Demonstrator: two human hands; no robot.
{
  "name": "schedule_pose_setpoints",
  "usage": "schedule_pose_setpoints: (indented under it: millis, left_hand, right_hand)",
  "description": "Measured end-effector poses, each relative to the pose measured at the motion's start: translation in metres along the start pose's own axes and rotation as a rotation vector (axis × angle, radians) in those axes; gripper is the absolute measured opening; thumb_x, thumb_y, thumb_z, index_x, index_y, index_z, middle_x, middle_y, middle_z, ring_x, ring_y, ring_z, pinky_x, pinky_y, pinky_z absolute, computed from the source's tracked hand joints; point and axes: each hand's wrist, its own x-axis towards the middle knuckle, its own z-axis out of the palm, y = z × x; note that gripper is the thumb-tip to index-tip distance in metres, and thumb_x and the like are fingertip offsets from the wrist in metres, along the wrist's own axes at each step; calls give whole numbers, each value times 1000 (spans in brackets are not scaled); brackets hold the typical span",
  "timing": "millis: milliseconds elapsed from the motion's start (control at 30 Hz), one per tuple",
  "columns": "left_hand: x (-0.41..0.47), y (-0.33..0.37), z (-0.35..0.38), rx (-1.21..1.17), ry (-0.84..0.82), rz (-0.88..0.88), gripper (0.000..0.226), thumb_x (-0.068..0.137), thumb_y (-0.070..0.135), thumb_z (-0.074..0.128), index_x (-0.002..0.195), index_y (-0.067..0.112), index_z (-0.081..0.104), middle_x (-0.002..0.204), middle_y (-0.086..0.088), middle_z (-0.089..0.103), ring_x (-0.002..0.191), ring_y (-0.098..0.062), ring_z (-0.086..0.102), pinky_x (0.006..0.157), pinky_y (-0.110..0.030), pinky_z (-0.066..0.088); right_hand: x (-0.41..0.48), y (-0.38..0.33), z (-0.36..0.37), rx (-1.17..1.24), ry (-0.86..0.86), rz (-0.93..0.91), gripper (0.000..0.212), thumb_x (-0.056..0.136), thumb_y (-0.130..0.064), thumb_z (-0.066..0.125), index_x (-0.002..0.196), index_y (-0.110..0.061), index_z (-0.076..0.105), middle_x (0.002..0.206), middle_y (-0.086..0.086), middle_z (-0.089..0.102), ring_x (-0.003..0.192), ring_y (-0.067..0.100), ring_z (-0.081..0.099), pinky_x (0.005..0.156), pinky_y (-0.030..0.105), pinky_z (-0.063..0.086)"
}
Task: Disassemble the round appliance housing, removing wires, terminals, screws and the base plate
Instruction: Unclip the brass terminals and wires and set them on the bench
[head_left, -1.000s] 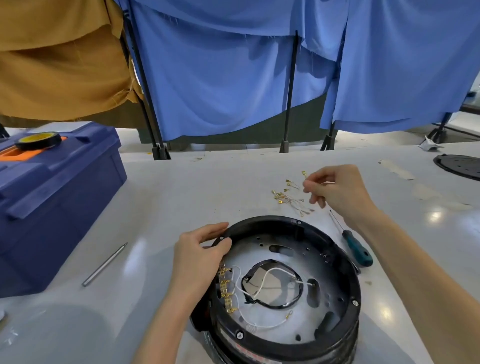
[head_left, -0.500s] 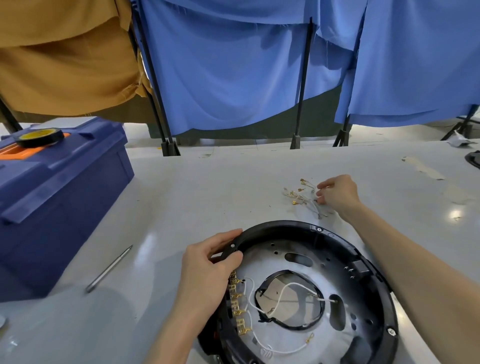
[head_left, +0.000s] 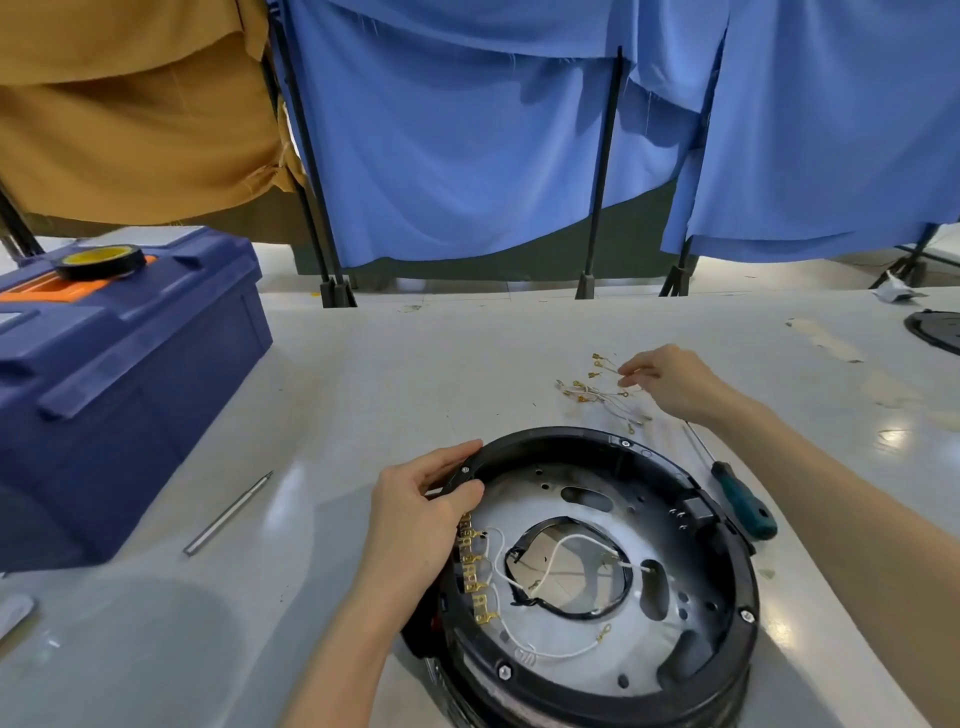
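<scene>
**A:** Black plastic, that round housing. Where does it sit in the head view?

**B:** On the pale surface, close in front of the person, open side up. The left hand grips its near-left rim, thumb hooked inside and fingers curled along the outside. I judge that grip is there to stop the shell from turning or sliding.

**A:** And the right hand?

**B:** Reached out beyond the housing, fingertips drawn together at the edge of a pile of loose wires. I cannot tell whether a strand is pinched between them. The pile lies well apart from the shell, probably so that removed pieces stay out of the work.

**A:** How much is left?

**B:** Plenty, I think. A white wire loops across the pale base plate, brass terminals line the left wall just beside the gripping hand, and screws show on the rim.

**A:** Tools?

**B:** A green-handled screwdriver lies just beside the housing's right edge, handy for the right hand. A blue toolbox stands far left.
</scene>
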Motion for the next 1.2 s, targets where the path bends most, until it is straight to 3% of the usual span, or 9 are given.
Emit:
schedule_pose_setpoints:
  millis: [100, 200, 300, 400, 600, 733, 933, 1033, 1200]
  left_hand:
    - [0, 0, 0, -9, 2, -7, 40, 80, -6, 67, 98, 28, 75, 89, 13, 75, 70, -2, 69, 55, -10, 49]
    - [0, 0, 0, -14, -2, -4, 40, 80, -8, 66, 98, 27, 74, 87, 14, 75, 68, 2, 68, 54, -8, 48]
    - [0, -1, -1, -5, -3, -5, 40, 80, -7, 66, 100, 27, 75, 89, 15, 75, 71, 2, 68, 56, -8, 49]
    - [1, -2, -1, 17, -3, -12, 39, 79, -3, 67, 102, 27, 75, 92, 14, 75, 81, -3, 70, 62, -10, 50]
    - [-1, -1, -2, 4, -8, -38, 35, 81, -1, 68, 105, 24, 74, 94, 10, 75, 88, -8, 71, 76, -21, 55]
    - [-3, 0, -4, -8, -25, -41, 34, 82, 2, 69, 109, 21, 73, 95, 7, 76, 90, -8, 71, 86, -30, 56]
    - [-2, -2, -3, -21, -13, -44, 36, 81, -2, 66, 106, 23, 74, 93, 8, 76, 87, -8, 72, 79, -27, 57]
    - [-2, -2, -3, -15, -21, -35, 40, 80, -5, 63, 106, 24, 74, 89, 11, 76, 82, -5, 72, 67, -16, 55]
    - [-1, -2, -3, -5, -14, -37, 39, 79, -2, 65, 104, 27, 74, 94, 10, 75, 86, -4, 71, 70, -17, 54]
  right_hand:
    - [-4, 0, -2, -44, -85, -42, 35, 100, -5, 39, 129, -10, 58, 121, 7, 67, 115, 28, 58, 101, 39, 43]
    - [-7, 0, -6, -52, 48, -4, 40, 97, 3, 36, 129, -10, 57, 118, 10, 68, 109, 30, 62, 95, 40, 48]
    - [-13, -3, -13, 65, 231, 57, 35, 98, 0, 37, 122, -6, 62, 104, 12, 72, 96, 28, 66, 84, 36, 53]
    - [-32, -24, -18, 234, 218, -19, 22, 97, -8, 49, 110, -8, 67, 85, 7, 74, 82, 16, 69, 68, 23, 50]
    - [-102, -90, -8, 413, -87, -374, 3, 83, -11, 72, 82, -13, 74, 66, -1, 73, 65, 10, 71, 67, 18, 53]
    - [-127, -115, 12, 189, -316, -505, 6, 81, -19, 73, 85, -15, 77, 76, -6, 74, 72, 2, 67, 72, 20, 54]
    - [-133, -128, 34, 62, -469, -451, 16, 81, -22, 72, 76, -6, 73, 74, 15, 69, 63, 20, 58, 65, 36, 49]
    - [-131, -131, 40, 172, -509, -377, 9, 78, -8, 70, 71, -3, 71, 65, 12, 66, 57, 12, 54, 57, 30, 46]
    - [-128, -129, 45, 324, -598, -182, 11, 73, 5, 63, 67, -3, 66, 44, 1, 60, 38, 9, 56, 39, 16, 38]
